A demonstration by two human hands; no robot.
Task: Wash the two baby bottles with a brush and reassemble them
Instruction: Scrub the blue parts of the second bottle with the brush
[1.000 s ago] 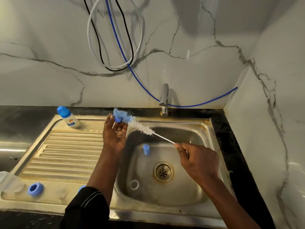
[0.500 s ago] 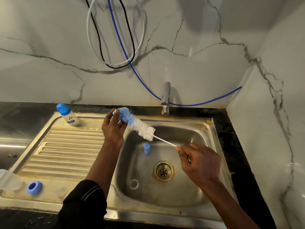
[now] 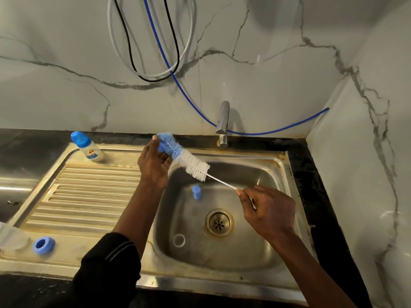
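I hold the brush (image 3: 189, 162) slanted over the back left corner of the sink (image 3: 281, 167). Its blue tip lies against a small blue part (image 3: 160, 147) that my left hand (image 3: 153, 167) pinches between thumb and fingertips, and my right hand (image 3: 270, 211) is clamped on the thin wire handle above the basin. To scrub this well, I judge I should twist the wire rather than shove it. I should also grip the part firmly so it cannot spring away, and work the bristles right inside it. Pale veined marble wall (image 3: 66, 96) rises behind and to my right. A dark tabletop (image 3: 311, 174) frames the steel sink and its ribbed drainboard (image 3: 89, 196). The tap (image 3: 223, 116) shows no water running. 1 capped bottle (image 3: 89, 150) stands at the drainboard's back corner. What looks like 1 clear bottle body (image 3: 9, 238) lies at the left edge, partly out of view. A blue ring (image 3: 43, 245) sits near it on the drainboard. In the basin are a blue cap (image 3: 196, 192) and a clear ring (image 3: 179, 240).
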